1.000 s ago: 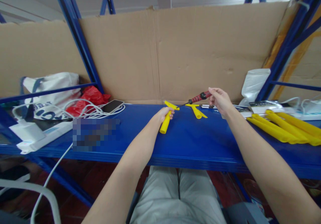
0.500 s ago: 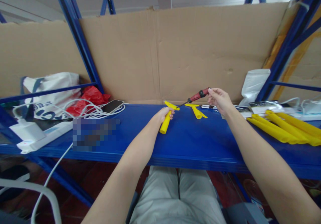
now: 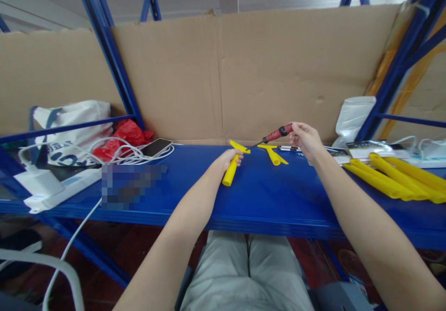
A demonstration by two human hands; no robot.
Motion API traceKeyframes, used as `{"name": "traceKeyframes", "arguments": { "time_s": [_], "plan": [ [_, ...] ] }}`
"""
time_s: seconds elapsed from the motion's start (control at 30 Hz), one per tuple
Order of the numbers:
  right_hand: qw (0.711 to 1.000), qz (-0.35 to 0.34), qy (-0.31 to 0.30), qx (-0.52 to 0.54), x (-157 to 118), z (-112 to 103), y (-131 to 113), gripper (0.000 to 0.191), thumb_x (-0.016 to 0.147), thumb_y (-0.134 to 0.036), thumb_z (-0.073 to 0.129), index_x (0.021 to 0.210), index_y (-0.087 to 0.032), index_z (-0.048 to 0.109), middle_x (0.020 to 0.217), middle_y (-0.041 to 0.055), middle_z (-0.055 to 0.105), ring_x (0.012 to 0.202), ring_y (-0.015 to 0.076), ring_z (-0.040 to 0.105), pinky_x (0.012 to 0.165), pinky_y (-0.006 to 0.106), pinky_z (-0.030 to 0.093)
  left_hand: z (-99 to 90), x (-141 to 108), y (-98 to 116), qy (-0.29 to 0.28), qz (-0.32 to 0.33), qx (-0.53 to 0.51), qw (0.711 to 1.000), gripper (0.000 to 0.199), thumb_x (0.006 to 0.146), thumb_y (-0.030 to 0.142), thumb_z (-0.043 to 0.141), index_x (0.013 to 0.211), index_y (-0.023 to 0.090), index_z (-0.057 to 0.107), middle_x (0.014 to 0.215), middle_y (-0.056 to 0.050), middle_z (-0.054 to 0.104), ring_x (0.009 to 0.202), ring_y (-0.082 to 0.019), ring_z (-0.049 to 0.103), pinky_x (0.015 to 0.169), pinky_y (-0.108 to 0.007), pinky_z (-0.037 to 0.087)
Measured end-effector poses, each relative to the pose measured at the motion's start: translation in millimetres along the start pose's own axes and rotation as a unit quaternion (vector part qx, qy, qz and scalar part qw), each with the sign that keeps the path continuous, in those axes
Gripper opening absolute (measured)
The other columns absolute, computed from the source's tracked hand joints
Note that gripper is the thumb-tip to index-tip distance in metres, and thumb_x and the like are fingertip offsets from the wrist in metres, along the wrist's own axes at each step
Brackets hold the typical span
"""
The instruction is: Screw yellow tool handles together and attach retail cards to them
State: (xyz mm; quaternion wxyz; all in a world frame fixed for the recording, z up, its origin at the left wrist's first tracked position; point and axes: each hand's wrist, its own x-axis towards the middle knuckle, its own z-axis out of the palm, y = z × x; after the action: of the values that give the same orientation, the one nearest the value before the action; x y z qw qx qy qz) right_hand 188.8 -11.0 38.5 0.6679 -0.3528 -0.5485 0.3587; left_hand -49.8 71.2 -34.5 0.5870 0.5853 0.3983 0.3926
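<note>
My left hand (image 3: 234,158) is wrapped round a yellow T-shaped piece (image 3: 229,176), whose tube end points toward me and whose crosspiece shows above the fingers. The fingers of my right hand (image 3: 304,137) pinch the end of a red and black screwdriver handle (image 3: 278,133). Its thin dark shaft slants down to the left, and the tip is at the crosspiece; whether it sits in a hole is too small to tell. Just right of my left hand, a second yellow piece (image 3: 274,158) lies on the blue table (image 3: 268,199).
Several yellow tubes (image 3: 393,181) lie at the right beside flat packets. A phone (image 3: 157,147), white cables, a red bag (image 3: 127,137) and a white power strip (image 3: 66,192) are at the left. Cardboard (image 3: 272,74) stands behind the table.
The screwdriver and my right hand have shifted very slightly. Both hands keep their holds.
</note>
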Motion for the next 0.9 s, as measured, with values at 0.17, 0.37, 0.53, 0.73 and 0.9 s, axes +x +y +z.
{"name": "traceKeyframes", "arguments": {
  "time_s": [0.17, 0.37, 0.53, 0.73, 0.9],
  "plan": [
    [1.0, 0.0, -0.022, 0.007, -0.3, 0.0, -1.7, 0.031, 0.071, -0.042, 0.067, 0.085, -0.02, 0.051, 0.06, -0.0035, 0.06, 0.042, 0.0075, 0.053, 0.039, 0.019, 0.04, 1.1, -1.3, 1.0, 0.0, -0.007, 0.0, 1.0, 0.016, 0.087, 0.016, 0.043, 0.1, 0.011, 0.05, 0.049, 0.001, 0.041, 0.051, -0.011, 0.041, 0.051, -0.028, 0.036],
    [1.0, -0.019, 0.015, 0.005, 0.6, 0.3, 0.9, 0.036, 0.062, -0.044, 0.073, 0.073, -0.019, 0.049, 0.056, -0.0056, 0.053, 0.041, 0.0055, 0.047, 0.036, 0.018, 0.037, 1.3, -4.1, 1.7, -0.006, -0.008, -0.003, 1.0, 0.017, 0.087, 0.017, 0.043, 0.1, 0.01, 0.051, 0.05, -0.001, 0.043, 0.053, -0.012, 0.043, 0.052, -0.029, 0.036],
    [1.0, -0.01, 0.022, 0.003, 2.5, -0.4, 2.4, 0.039, 0.062, -0.047, 0.072, 0.071, -0.021, 0.044, 0.049, -0.0077, 0.048, 0.037, 0.0057, 0.043, 0.035, 0.018, 0.035, 2.2, -5.8, 2.8, -0.012, -0.005, -0.003, 1.0, 0.015, 0.086, 0.016, 0.044, 0.1, 0.013, 0.05, 0.049, 0.0, 0.043, 0.053, -0.012, 0.043, 0.051, -0.028, 0.036],
    [1.0, -0.016, 0.019, -0.005, 1.2, 0.2, 0.5, 0.038, 0.063, -0.049, 0.07, 0.077, -0.02, 0.05, 0.041, -0.009, 0.042, 0.032, 0.0057, 0.038, 0.033, 0.018, 0.03, 3.6, -6.7, 4.4, 0.0, -0.021, 0.001, 1.0, 0.013, 0.087, 0.015, 0.042, 0.097, 0.012, 0.049, 0.054, -0.002, 0.046, 0.056, -0.012, 0.044, 0.052, -0.028, 0.036],
    [1.0, -0.006, -0.003, 0.005, -1.5, 1.2, -3.4, 0.035, 0.065, -0.044, 0.07, 0.084, -0.019, 0.055, 0.054, -0.0036, 0.057, 0.041, 0.0074, 0.05, 0.037, 0.018, 0.035, 4.0, -7.7, 4.9, -0.005, -0.016, 0.002, 1.0, 0.013, 0.087, 0.014, 0.041, 0.096, 0.012, 0.05, 0.052, -0.001, 0.043, 0.054, -0.012, 0.043, 0.051, -0.028, 0.035]
  ]
}}
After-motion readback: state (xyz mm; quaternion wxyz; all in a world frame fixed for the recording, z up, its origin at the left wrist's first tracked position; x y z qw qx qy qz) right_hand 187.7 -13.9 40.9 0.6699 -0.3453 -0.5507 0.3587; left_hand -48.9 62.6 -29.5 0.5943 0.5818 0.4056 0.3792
